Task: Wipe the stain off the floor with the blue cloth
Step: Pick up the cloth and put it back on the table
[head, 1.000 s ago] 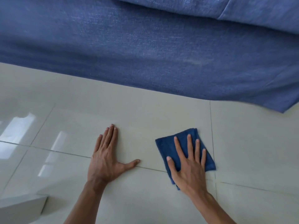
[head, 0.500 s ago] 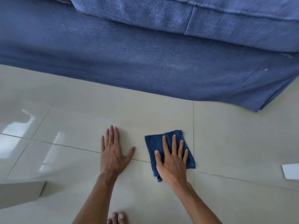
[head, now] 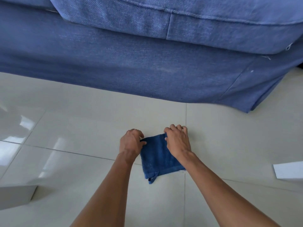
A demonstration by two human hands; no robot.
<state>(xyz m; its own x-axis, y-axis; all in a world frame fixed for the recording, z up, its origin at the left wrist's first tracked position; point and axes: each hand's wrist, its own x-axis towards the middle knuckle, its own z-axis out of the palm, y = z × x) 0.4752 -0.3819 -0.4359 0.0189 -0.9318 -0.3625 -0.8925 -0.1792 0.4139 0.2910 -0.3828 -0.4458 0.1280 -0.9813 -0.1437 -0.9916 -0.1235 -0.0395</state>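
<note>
A dark blue terry cloth (head: 158,158), folded to a rough square, lies flat on the glossy cream tiled floor (head: 78,125) a little below the middle of the view, sitting over the spot where two thin grout lines cross; its loose corner trails off toward 7 o'clock, and a small whitish patch shows on the tile just beside its edge at 4 o'clock. Both bare forearms reach in from the bottom of the view toward 12 o'clock; the left hand (head: 131,143) is curled at the cloth's far corner at 10 o'clock, thumb and fingers closed in a pinch on the edge of the fabric; the right hand (head: 177,141) is curled at the far corner at 1 o'clock, its fingers bent down over the top edge and its thumb pressed to the fabric, so that it too grips the cloth; the near half of the cloth stays bare between the two wrists. No stain can be made out on the tiles around it.

At 12 o'clock, well apart from the hands, the blue woven-fabric sofa (head: 147,68) fills the upper part of the view, its skirt hanging to the floor and a piped seat cushion (head: 180,18) resting on top; a pale grey box-like object (head: 15,195) sits at 8 o'clock by the left edge; a flat white sheet-like object (head: 288,170) lies at 3 o'clock, cut off by the right edge; bright window reflections streak the tiles at 9 o'clock.
</note>
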